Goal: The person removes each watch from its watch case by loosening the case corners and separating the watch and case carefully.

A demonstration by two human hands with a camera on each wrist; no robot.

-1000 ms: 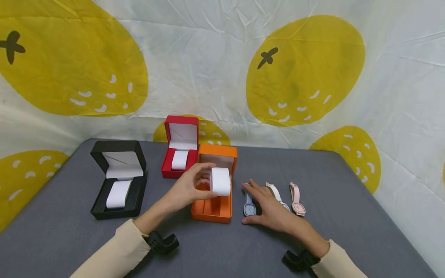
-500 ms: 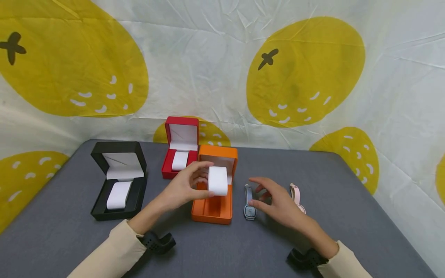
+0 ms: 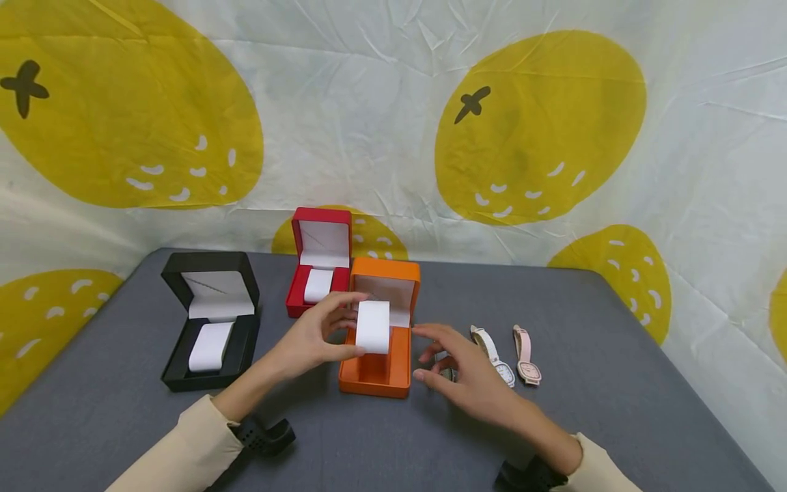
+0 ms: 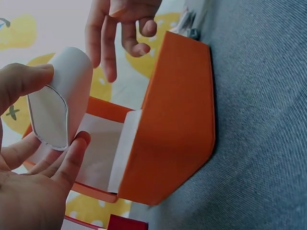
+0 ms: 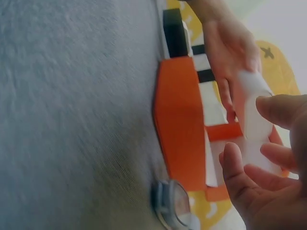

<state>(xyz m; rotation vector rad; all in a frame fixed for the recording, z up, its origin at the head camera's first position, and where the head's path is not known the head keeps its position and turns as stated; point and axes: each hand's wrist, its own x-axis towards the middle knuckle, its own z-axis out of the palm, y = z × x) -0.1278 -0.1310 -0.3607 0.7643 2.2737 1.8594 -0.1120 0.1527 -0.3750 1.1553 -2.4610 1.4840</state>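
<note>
My left hand (image 3: 310,342) pinches a white watch cushion (image 3: 372,328) by its ends, thumb on one and fingers on the other, above the open orange watch box (image 3: 374,388). In the left wrist view the cushion (image 4: 76,91) looks like a rounded sleeve with a flat end panel. My right hand (image 3: 470,376) hovers to the right of the box with fingers loosely bent, holding nothing and apart from the cushion. Beneath it lies a blue watch, mostly hidden in the head view; the right wrist view shows the blue watch (image 5: 172,203) beside the box.
A white-strap watch (image 3: 494,359) and a pink watch (image 3: 526,357) lie on the grey table (image 3: 369,451) to the right. Behind the orange box stands an open red watch box (image 3: 298,294). An open black watch box (image 3: 236,372) stands left. Both contain white cushions.
The left hand has drawn the cushion a little leftward. My right hand lifted off the blue watch, shifted right, then came back left toward the orange box, uncovering the white-strap watch.
</note>
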